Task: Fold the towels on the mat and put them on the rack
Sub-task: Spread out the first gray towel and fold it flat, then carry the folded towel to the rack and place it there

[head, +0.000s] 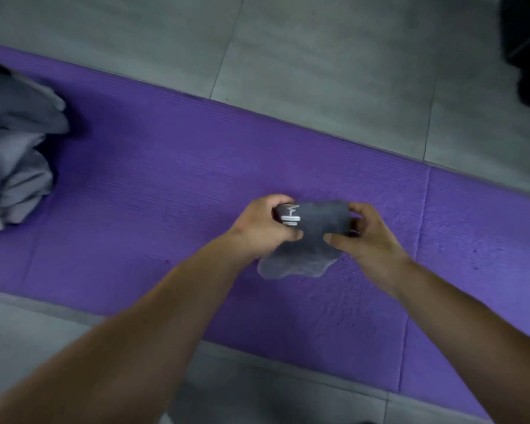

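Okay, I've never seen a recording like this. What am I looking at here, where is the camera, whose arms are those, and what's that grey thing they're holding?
There is no machine here: the one picture comes from a camera worn on a person's head, looking down at their own bare arms. The left hand and right hand each grip a side of a small dark grey towel, partly folded, over a purple mat lying on a grey tiled floor. A pile of lighter grey towels sits on the mat at the picture's left.

Indoor room; tiled floor [318, 71]; purple mat [166, 179]
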Tool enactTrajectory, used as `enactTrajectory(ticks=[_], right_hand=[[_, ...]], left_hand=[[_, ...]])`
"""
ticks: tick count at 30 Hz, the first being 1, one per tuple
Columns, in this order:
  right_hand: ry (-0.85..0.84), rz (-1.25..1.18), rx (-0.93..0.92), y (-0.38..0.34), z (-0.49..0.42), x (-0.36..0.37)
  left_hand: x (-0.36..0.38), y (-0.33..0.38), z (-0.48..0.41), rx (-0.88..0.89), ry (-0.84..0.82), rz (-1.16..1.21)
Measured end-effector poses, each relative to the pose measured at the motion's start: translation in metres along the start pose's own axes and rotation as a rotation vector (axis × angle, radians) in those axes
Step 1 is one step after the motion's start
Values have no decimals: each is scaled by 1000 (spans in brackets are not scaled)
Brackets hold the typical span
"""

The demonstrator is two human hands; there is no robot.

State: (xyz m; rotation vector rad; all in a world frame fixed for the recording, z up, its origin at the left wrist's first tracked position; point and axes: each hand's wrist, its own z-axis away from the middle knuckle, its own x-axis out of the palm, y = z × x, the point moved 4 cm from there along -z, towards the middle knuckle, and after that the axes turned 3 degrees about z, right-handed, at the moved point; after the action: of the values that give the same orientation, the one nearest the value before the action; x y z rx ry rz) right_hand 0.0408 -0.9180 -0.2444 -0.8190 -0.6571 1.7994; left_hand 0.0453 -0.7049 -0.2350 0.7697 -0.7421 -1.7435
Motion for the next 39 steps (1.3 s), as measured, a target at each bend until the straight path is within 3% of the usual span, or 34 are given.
enactTrajectory(ticks=[6,13,17,22,25,30,34,39], right_hand=[[-76,59,-86,-151,139,14],[18,146,-264,-378,303,1],[103,203,-307,-465,376,1],[231,185,-300,-520,426,1],[311,142,-311,-539,450,-12],[407,125,-251,-548,480,-45],[442,129,-254,-552,487,-76],[494,91,-208,-553,470,-110]], left_hand=[[-71,122,144,195,-21,61],[-174,323,303,324,-135,-85],[-215,407,361,344,-164,-149],[-237,472,404,393,-136,-262],[-251,499,419,427,-22,-367],[-278,525,420,365,252,-828],[-273,539,410,278,228,-1050],[-258,573,392,268,286,-1128]])
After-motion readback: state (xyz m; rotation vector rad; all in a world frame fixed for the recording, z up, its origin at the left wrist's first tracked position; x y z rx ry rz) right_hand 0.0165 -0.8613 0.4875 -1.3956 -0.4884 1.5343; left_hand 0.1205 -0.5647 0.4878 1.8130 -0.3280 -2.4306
